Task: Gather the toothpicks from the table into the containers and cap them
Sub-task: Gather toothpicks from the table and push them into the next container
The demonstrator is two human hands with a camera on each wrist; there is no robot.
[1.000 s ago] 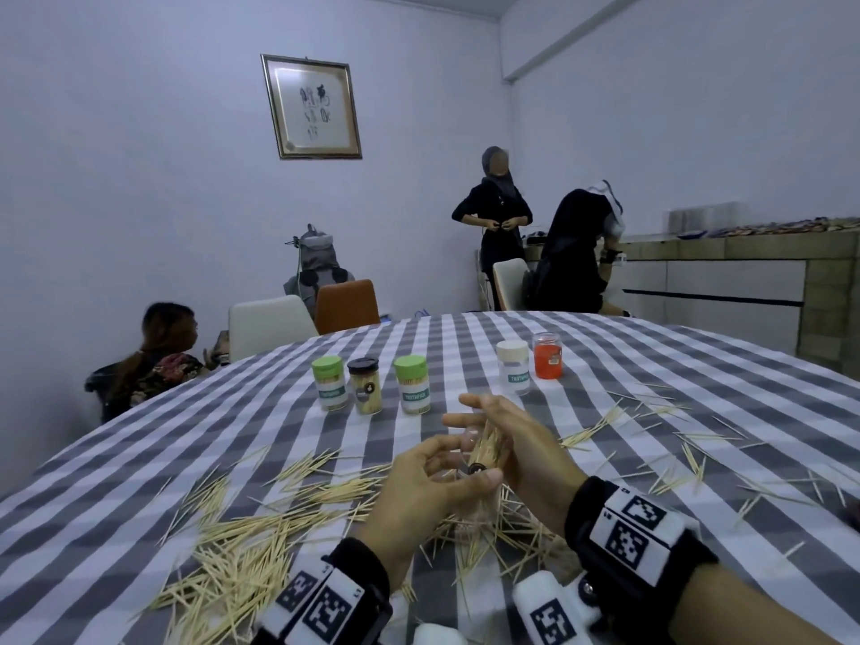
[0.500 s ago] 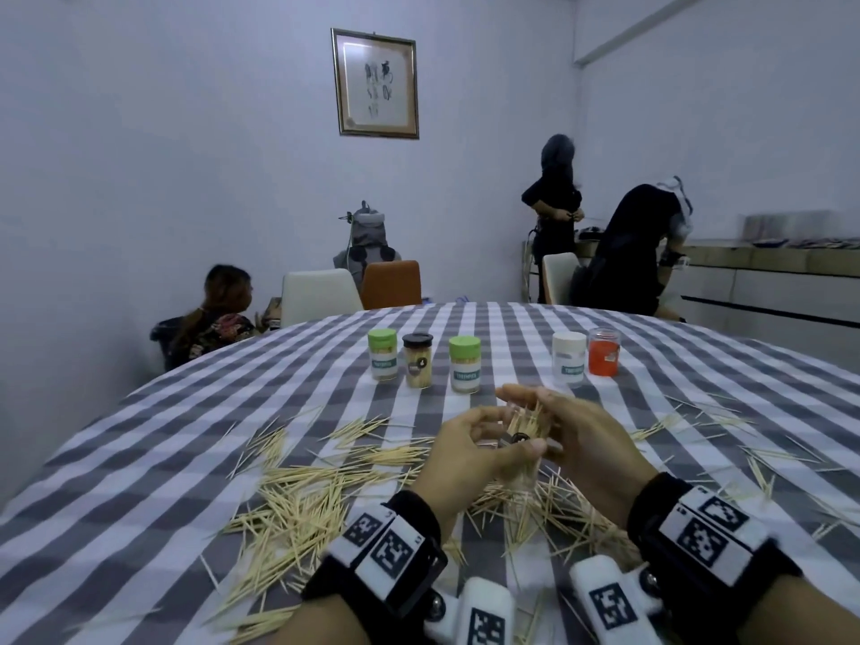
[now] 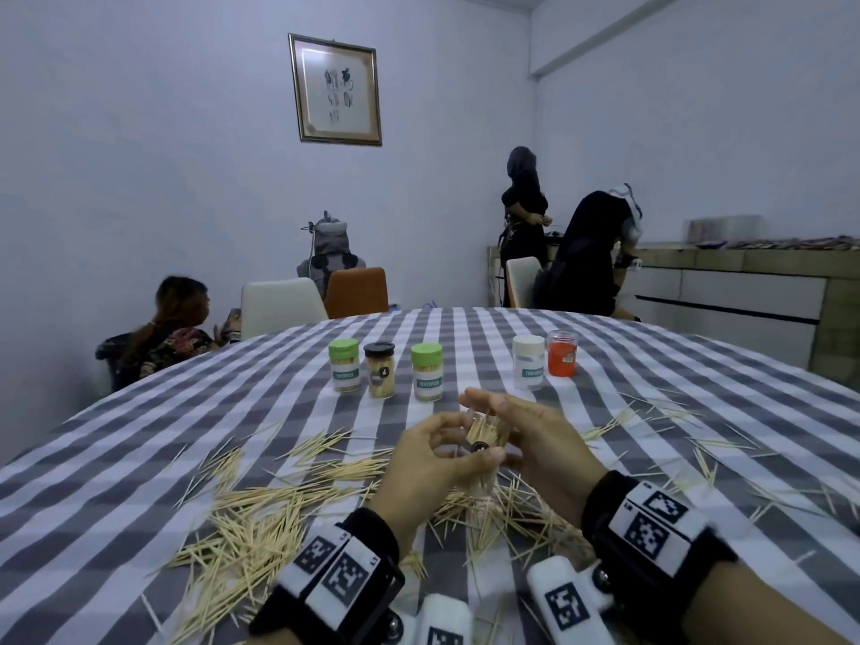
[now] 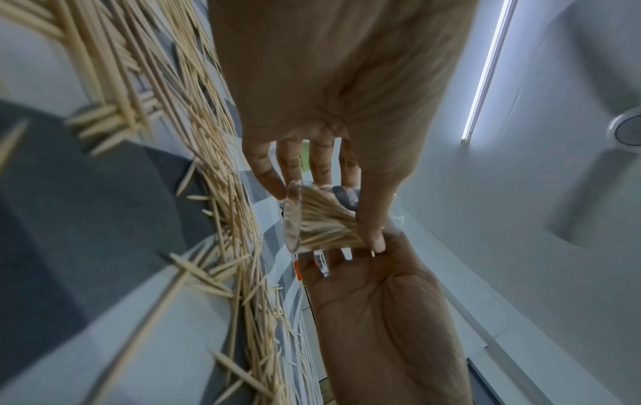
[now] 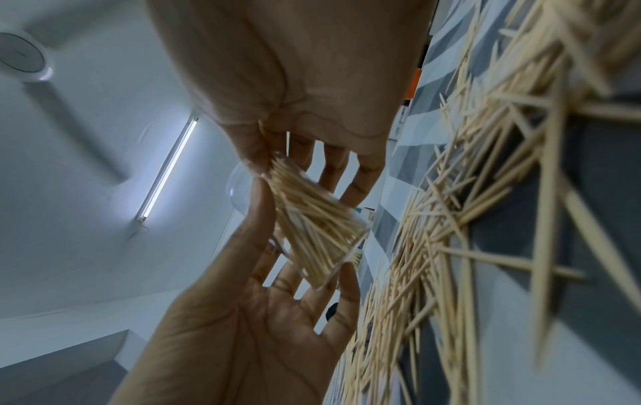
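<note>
the step in hand looks like filling: a small clear plastic container (image 3: 484, 451), packed with pale wooden toothpicks and with no cap on it, is held between both hands above the grey-and-white checked tablecloth (image 3: 186, 412). the left hand (image 3: 430, 463) has its thumb and curled fingers around the container's side. the right hand (image 3: 542, 451) cups it from the other side, its fingertips (image 5: 354, 197) against the clear wall and its thumb at the open mouth where the stick tips bunch.

loose wooden toothpicks (image 3: 260, 519) lie scattered on the cloth under and to either side of the hands, so much gathering remains. five capped containers (image 3: 428, 372) stand in a row further back.

next, i judge, the sticks need settling level inside the mouth. this container's cap is not visible, so it must be found before closing.
</note>
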